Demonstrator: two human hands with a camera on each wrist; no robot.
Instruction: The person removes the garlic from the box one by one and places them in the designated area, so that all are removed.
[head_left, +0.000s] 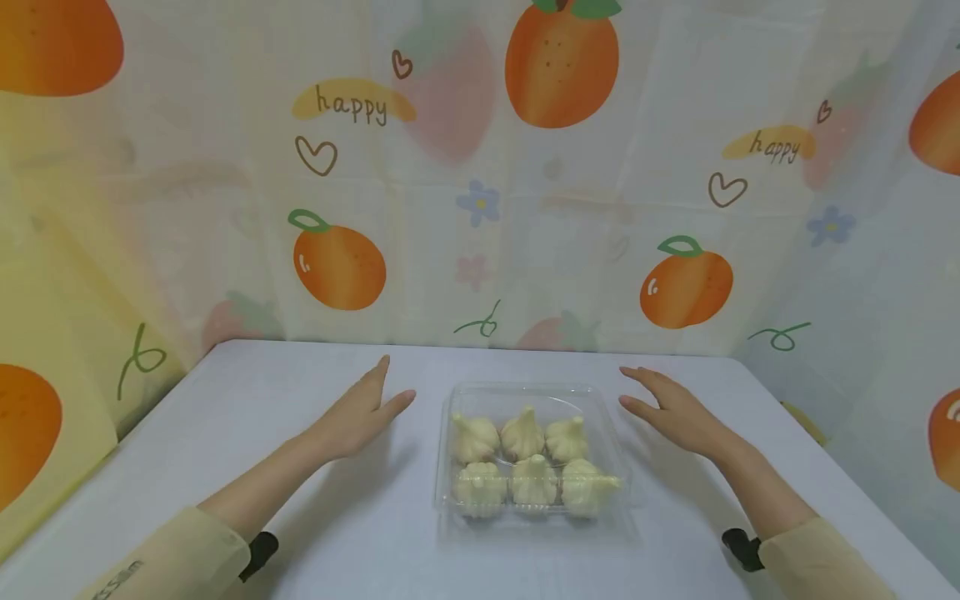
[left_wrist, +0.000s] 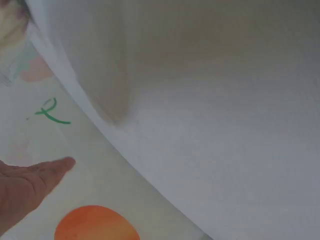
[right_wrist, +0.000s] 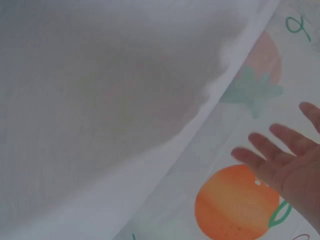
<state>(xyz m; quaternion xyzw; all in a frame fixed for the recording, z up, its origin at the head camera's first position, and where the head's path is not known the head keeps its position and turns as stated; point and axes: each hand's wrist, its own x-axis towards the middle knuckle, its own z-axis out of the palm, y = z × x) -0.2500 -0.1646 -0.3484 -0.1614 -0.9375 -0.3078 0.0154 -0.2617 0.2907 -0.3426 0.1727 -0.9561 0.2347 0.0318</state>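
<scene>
A clear plastic box (head_left: 525, 392) sits on the white table, holding several pale garlic bulbs (head_left: 523, 435) in two rows. Off to the box's left, my left hand (head_left: 358, 419) hovers above the table with straight fingers and the thumb apart. My right hand (head_left: 677, 414) is held up on the other side, its fingers extended toward the box. Both hands are empty. In the right wrist view the fingers (right_wrist: 287, 142) are spread, while in the left wrist view only part of the left hand (left_wrist: 30, 187) shows at the edge.
The white table (head_left: 300, 375) ends at a curtain (head_left: 480, 242) printed with oranges, hearts and the word "happy". Dark wrist straps show at the left cuff (head_left: 180, 554) and the right cuff (head_left: 813, 554). Beyond the table's right edge is a small yellowish object (head_left: 804, 422).
</scene>
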